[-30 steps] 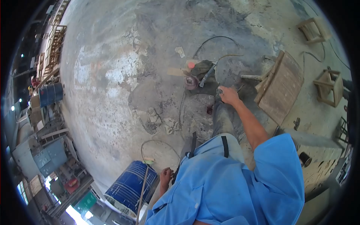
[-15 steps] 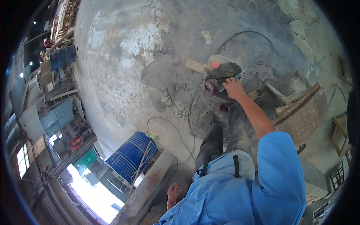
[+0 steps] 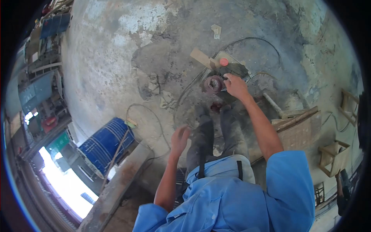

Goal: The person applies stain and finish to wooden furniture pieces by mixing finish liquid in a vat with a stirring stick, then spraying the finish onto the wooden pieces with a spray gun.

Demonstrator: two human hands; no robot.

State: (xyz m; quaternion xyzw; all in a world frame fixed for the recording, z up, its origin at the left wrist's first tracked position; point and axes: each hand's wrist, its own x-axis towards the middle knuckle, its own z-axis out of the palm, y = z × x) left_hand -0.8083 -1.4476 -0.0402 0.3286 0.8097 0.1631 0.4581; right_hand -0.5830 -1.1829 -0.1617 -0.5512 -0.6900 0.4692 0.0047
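Observation:
My right hand (image 3: 236,86) reaches down among things on the floor, its fingers bent together. What they hold, if anything, I cannot make out. Just left of the fingertips stands a reddish-brown round pot-like piece (image 3: 213,84) with a pale inside. Beyond the hand lies a dark crumpled heap (image 3: 236,69) on a light flat sheet or tray, with a red disc (image 3: 223,62) on it. A strip of brown cardboard (image 3: 201,58) sticks out to the left. My left hand (image 3: 180,140) hangs in the air by my left leg, fingers loosely bent and apart, holding nothing visible.
A black hose (image 3: 279,52) loops across the stained concrete floor. To the left a blue drum (image 3: 107,145) lies beside a concrete ledge (image 3: 129,170). Boards (image 3: 295,129) and a wooden frame (image 3: 334,157) stand on the right. Scraps (image 3: 168,99) litter the floor.
My left hand has risen from low beside my body to forward of it, near my left leg. My right hand has shifted slightly toward the pot-like piece. The view has moved right.

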